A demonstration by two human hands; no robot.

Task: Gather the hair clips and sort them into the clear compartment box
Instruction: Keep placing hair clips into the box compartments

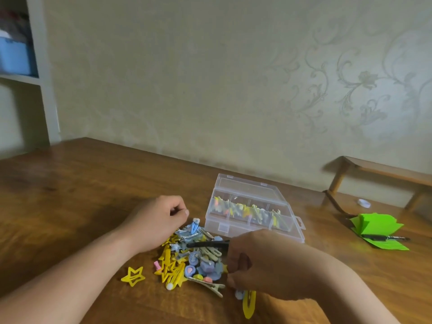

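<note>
Right hand [257, 260] pinches black clip [205, 244] above clip pile [187, 260] | left hand [159, 220] curled beside pile, contents unclear | clear box [252, 213] open on surface [93, 183], just behind pile

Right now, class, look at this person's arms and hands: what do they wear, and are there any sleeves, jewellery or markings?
Both arms are bare as far as the frame shows: no sleeve on the left arm or the right arm. The left hand and the right hand wear no gloves, and no ring, watch, bracelet or marking shows on the visible sides.
</note>
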